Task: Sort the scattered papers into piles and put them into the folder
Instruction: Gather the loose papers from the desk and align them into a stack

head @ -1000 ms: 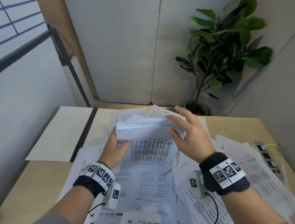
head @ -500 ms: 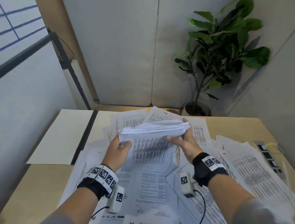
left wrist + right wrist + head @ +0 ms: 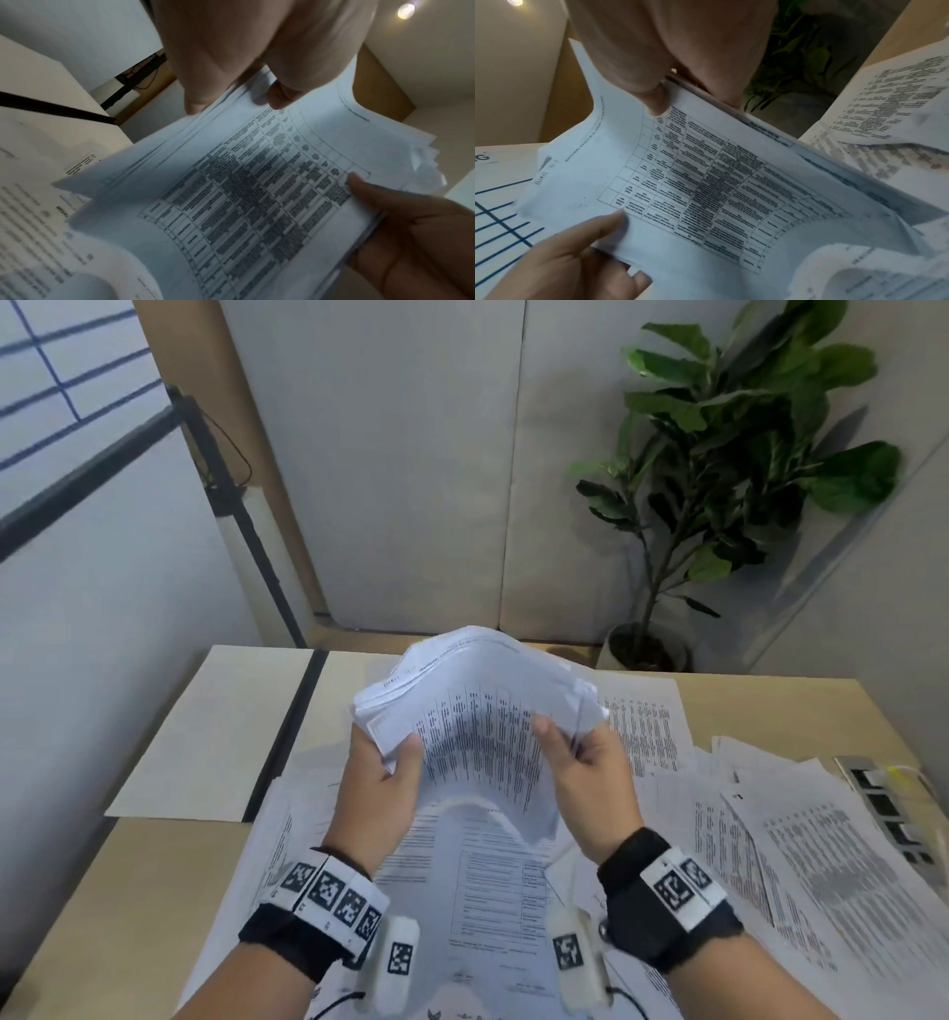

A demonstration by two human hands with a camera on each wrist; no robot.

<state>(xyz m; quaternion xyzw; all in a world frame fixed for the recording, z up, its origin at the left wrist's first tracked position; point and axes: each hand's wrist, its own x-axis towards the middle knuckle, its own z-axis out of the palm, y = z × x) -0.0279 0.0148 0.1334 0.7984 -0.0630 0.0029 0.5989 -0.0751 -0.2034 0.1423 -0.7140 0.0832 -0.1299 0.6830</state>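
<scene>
Hands up: my left hand (image 3: 377, 783) and right hand (image 3: 590, 775) pinch the bowed white printed paper stack's (image 3: 482, 711) side edges, clear above the paper-strewn wooden table (image 3: 770, 706).

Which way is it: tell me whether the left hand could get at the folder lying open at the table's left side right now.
Probably not yet. The left hand grips one edge of the paper stack, the right hand the other. The folder lies uncovered just beside it, so once the stack is released the path looks free.
</scene>
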